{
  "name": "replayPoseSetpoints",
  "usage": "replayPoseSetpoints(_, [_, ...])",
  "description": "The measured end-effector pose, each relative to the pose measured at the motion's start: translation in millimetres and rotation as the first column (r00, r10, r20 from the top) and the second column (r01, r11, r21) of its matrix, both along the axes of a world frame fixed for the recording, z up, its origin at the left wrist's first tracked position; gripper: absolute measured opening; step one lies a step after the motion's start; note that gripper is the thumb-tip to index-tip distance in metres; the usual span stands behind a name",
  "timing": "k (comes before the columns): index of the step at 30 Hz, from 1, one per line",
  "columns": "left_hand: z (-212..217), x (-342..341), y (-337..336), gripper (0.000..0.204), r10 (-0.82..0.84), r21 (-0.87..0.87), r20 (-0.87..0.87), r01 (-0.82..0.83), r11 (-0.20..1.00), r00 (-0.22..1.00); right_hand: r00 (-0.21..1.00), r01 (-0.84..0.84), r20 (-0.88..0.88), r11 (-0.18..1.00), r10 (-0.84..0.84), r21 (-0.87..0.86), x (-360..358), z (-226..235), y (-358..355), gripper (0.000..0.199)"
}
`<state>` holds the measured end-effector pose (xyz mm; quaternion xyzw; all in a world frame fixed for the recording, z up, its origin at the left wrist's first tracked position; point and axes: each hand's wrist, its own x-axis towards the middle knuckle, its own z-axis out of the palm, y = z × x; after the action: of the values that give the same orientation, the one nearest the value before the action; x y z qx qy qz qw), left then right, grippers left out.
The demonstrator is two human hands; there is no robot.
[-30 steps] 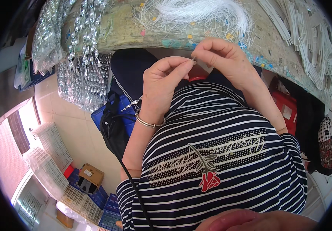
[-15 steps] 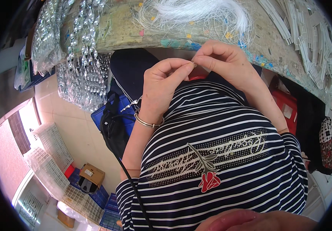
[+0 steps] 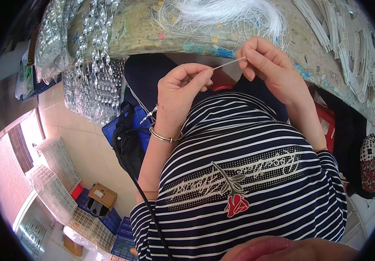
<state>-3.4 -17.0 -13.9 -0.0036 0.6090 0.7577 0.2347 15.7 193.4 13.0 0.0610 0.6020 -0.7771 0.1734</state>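
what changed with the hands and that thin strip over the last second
The hands have drawn slightly apart: more of the thin white strip now shows between the left hand and right hand. Both keep their pinching grip on it. The worktable and white fibre bundle stayed put.

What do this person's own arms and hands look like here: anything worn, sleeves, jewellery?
Both hands are bare, no gloves. The left hand has a thin silver metal bangle at the wrist. The right hand shows no jewellery. The navy-and-white striped shirt sleeves end near the elbows, forearms uncovered.
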Motion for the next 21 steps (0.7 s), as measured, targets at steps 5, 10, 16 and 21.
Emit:
replayPoseSetpoints(5, [5, 4, 6, 0.011, 0.023, -0.100, -0.041, -0.027, 0.995, 0.999, 0.997, -0.016, -0.071, 1.000, 0.016, 0.007, 1, 5, -11, 0.017])
replayPoseSetpoints(10, [2, 4, 5, 0.012, -0.002, -0.122, -0.169, -0.018, 0.992, 0.986, 0.935, -0.071, -0.305, 0.938, 0.182, 0.340, 3, -1, -24, 0.014])
replayPoseSetpoints(16, [3, 5, 5, 0.014, 0.024, 0.028, 0.023, -0.025, 0.999, 0.999, 0.653, 0.202, -0.633, 0.709, 0.417, 0.676, -1, -3, -29, 0.009])
replayPoseSetpoints(21, [4, 5, 9, 0.017, 0.049, 0.152, 0.121, -0.067, 0.986, 0.991, 0.638, 0.250, -0.648, 0.684, 0.416, 0.685, 0, -6, -32, 0.012])
